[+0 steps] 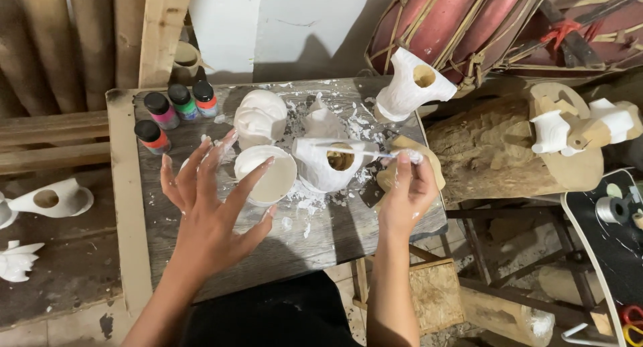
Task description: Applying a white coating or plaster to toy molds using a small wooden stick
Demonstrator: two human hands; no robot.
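1. Two hands work low in the frame: the left hand [211, 213] is spread wide, holding nothing, fingertips over a white bowl [268, 175].
2. The right hand [405, 193] pinches a brush [348, 149] laid across a white carved figure [328, 163] at centre.
3. Four paint bottles [175, 112] stand upper left on the table [127, 206].
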